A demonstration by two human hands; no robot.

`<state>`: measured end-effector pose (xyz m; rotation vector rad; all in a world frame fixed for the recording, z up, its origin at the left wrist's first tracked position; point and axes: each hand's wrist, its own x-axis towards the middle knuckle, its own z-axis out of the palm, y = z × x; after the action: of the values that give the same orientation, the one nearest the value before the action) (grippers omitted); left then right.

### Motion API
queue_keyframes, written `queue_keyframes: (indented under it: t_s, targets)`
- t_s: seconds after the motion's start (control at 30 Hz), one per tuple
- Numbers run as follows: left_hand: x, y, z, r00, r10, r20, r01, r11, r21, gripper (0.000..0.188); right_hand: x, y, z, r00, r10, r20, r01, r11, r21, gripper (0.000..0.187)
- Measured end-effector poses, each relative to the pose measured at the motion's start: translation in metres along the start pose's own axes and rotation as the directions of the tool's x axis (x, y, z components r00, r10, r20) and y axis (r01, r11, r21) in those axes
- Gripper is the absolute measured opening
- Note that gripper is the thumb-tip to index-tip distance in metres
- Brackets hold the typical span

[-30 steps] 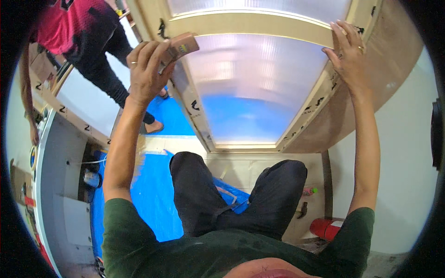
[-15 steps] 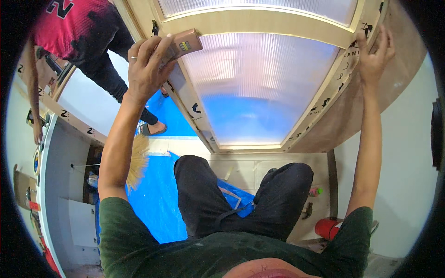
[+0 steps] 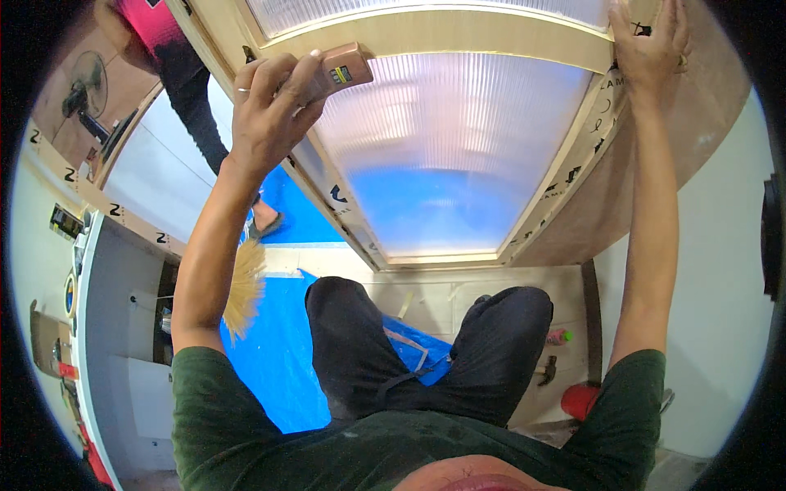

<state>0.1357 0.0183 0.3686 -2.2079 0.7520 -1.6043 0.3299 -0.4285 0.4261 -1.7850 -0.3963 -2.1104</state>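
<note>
Clearly, our two hands are well apart. Our left hand [image 3: 266, 106] is closed around a brown block [image 3: 348, 69] with a yellow label, in front of the upper left part of the pale door frame [image 3: 467, 34]. Our right hand [image 3: 649, 65] rests at the frame's right side, fingers stretched; we cannot tell if it grips. Farther out, near our right knee, a pink bottle [image 3: 558, 336] with green cap lies on the floor, its content too small to tell. Beside our right sleeve sits a red container [image 3: 578, 401], inside hidden.
</note>
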Motion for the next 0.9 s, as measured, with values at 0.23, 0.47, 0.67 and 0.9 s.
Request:
queue_keyframes:
  t_s: [0.23,0.47,0.67,0.9]
  targets:
    - [0.025,0.018,0.013,0.999,0.040,-0.003,-0.040,0.999,-0.017,0.074,-0.005,-0.002,-0.005,1.000,0.018,0.020,-0.018,0.999,-0.037,0.067]
    - [0.063,0.055,0.036,0.998,0.059,0.013,-0.058,0.996,-0.071,0.072,-0.004,-0.007,-0.005,0.997,0.071,-0.039,-0.068,0.995,0.075,0.065]
    - [0.108,0.101,0.066,0.993,0.101,-0.055,-0.105,0.990,-0.093,0.066,-0.004,-0.001,-0.002,0.995,0.087,-0.040,-0.081,0.987,0.138,0.064]
    - [0.145,0.140,0.088,0.987,0.131,-0.097,-0.140,0.986,-0.093,0.058,-0.001,-0.001,-0.003,0.994,0.100,-0.038,-0.094,0.986,0.135,0.060]
